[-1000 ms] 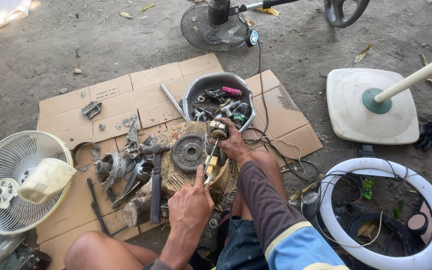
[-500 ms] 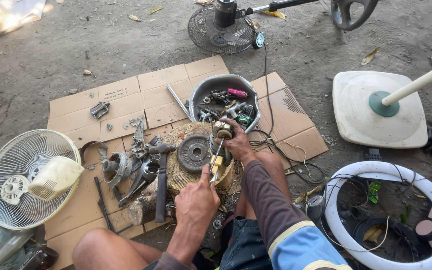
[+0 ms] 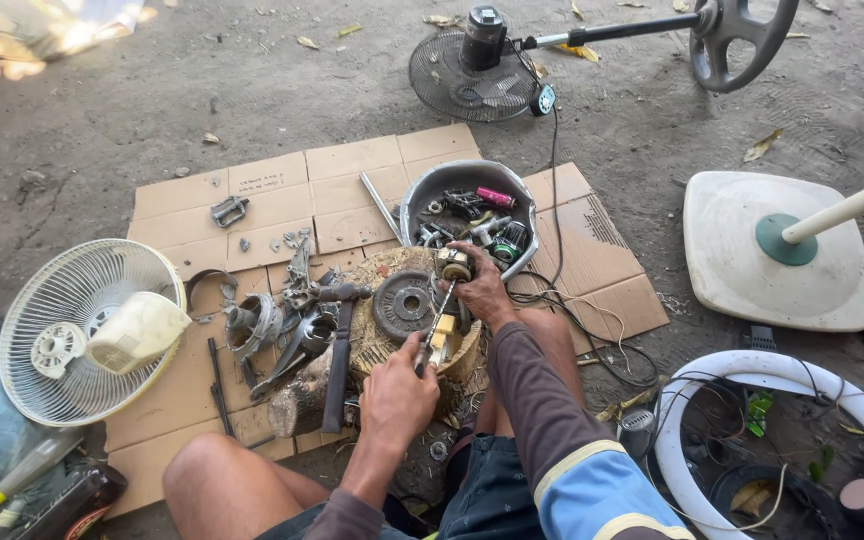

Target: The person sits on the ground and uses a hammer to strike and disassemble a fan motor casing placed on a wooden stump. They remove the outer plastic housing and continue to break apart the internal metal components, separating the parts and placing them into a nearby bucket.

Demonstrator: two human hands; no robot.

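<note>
On the wooden stump (image 3: 392,350), the right hand (image 3: 482,290) is closed around a small motor part (image 3: 453,265); the left hand (image 3: 397,385) grips a screwdriver (image 3: 435,322) against it. Metal bowl (image 3: 422,200) crowds the far edge, hammer (image 3: 337,350) lies left, cardboard (image 3: 282,195) beyond has room.

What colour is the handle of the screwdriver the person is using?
Yellow: the screwdriver handle shows beside the left hand, best seen in the head view.
</note>
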